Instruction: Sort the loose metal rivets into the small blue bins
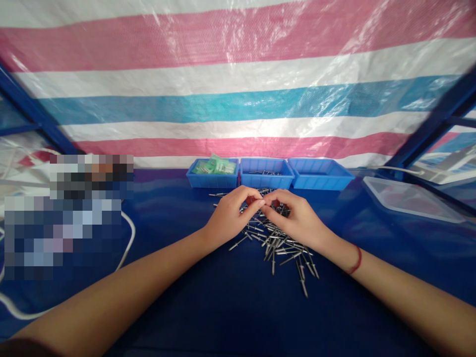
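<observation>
A loose pile of silver pop rivets (pixel 275 240) lies spread on the blue table (pixel 238 307). Over the pile's far part, my left hand (pixel 234 210) and my right hand (pixel 295 215) meet with their fingertips touching. Both hands are closed in a pinch, thumbs against index fingers. Whatever sits between the fingertips is too small or hidden to make out. Part of the pile is covered by my hands. A thin red string (pixel 357 260) circles my right wrist.
Three blue bins stand in a row behind the pile: the left bin (pixel 189 179) holds green-tinted packets (pixel 217 165), the middle bin (pixel 266 182) some rivets. The right bin (pixel 320 183) is beside them. A clear plastic lid (pixel 412 201) lies right; a white cable (pixel 130 233) runs left.
</observation>
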`<action>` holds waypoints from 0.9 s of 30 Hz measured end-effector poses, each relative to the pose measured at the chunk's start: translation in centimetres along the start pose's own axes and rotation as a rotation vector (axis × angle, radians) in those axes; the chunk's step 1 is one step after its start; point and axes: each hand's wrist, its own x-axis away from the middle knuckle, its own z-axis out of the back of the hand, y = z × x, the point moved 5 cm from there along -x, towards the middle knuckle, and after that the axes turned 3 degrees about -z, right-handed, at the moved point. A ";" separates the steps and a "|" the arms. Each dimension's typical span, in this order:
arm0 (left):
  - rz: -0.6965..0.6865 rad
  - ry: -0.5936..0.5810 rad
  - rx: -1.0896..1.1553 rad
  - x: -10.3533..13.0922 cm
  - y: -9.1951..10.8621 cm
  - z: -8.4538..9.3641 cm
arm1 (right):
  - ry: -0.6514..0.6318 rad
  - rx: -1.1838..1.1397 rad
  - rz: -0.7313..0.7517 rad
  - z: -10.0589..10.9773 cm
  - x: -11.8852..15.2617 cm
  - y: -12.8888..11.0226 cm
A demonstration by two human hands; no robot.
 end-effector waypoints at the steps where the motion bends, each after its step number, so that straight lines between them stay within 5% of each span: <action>1: -0.011 0.002 0.003 0.0 0.1 0.0 | -0.011 -0.011 -0.023 0.0 0.0 0.0; 5: -0.021 0.029 0.011 0.1 0.3 0.2 | -0.041 -0.036 -0.046 0.0 0.0 -0.2; 13: 0.005 0.083 0.008 0.1 -0.2 0.3 | 0.106 -0.100 -0.077 0.5 0.0 0.4; 27: -0.027 0.046 0.085 0.0 -0.1 0.2 | 0.175 -0.183 0.067 1.0 0.5 -0.7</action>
